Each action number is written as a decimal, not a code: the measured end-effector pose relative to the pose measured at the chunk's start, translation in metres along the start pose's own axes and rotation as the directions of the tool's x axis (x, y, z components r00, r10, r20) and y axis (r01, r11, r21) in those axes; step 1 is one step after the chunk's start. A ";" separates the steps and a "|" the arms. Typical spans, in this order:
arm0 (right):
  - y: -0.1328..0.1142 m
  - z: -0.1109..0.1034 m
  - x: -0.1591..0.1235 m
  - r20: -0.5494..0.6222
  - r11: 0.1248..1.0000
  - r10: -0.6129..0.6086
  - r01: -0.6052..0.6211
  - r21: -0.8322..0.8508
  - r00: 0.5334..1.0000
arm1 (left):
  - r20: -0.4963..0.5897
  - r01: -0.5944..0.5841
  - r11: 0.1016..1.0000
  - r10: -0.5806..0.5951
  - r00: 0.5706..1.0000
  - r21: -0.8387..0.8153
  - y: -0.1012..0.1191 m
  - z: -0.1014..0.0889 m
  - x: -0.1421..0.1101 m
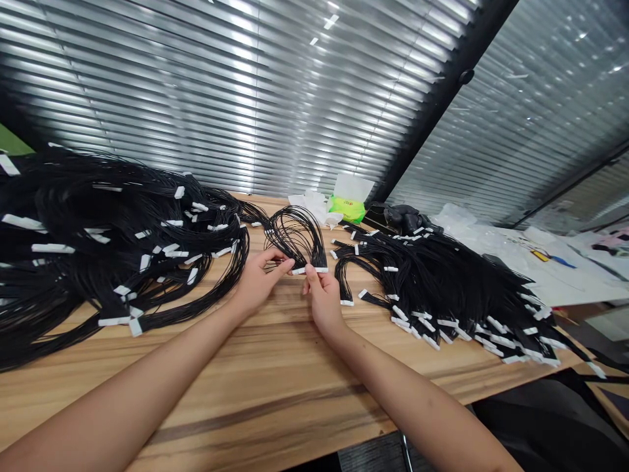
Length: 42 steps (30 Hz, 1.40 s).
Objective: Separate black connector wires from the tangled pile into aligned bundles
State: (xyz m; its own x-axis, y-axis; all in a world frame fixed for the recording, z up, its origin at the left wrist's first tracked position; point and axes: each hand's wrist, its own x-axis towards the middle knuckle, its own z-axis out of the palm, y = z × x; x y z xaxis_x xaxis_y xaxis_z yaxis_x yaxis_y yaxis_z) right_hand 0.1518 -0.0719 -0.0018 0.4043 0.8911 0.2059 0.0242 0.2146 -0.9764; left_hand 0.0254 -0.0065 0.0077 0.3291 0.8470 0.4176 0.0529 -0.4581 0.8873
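Note:
Both hands meet at a black wire harness [298,226], whose thin wires loop up and away from me over the table. A long white connector [320,269] runs along the near end of its wires. My right hand [324,298] pinches this connector from the near side, thumb on top. Thumb and fingers of my left hand [263,278] close on the connector's left end and the wires there. Just right of my right hand, another harness bends down to a white connector [346,303] on the wood.
A large heap of black wire harnesses [98,196] covers the left of the wooden table [255,393]. More harnesses [442,282] lie fanned out at the right. Behind stand a green tissue pack [346,208] and crumpled white tissue [314,204], before a blind [246,98].

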 end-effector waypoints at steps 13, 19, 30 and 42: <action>0.000 0.000 0.002 0.010 0.999 0.032 -0.032 0.026 0.999 | 0.018 0.034 0.998 -0.034 0.999 -0.045 -0.002 0.001 0.001; 0.000 0.001 0.001 -0.002 1.000 0.022 -0.022 0.021 1.000 | 0.023 0.010 0.998 -0.009 1.000 -0.064 -0.004 0.002 0.000; 0.001 0.000 0.002 -0.058 0.999 0.012 -0.009 0.052 0.998 | -0.118 0.050 0.995 -0.059 0.991 -0.081 -0.006 -0.001 0.004; 0.003 0.000 0.003 -0.062 1.000 0.020 -0.019 0.019 0.998 | -0.138 0.095 0.988 -0.112 0.984 -0.123 -0.016 -0.003 0.008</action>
State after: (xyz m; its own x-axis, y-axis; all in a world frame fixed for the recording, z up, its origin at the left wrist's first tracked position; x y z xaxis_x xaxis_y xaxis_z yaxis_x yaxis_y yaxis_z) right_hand 0.1530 -0.0690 -0.0040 0.4606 0.8688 0.1816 -0.0007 0.2050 -0.9788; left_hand 0.0246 0.0081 -0.0023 0.1880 0.9221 0.3383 -0.0326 -0.3384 0.9404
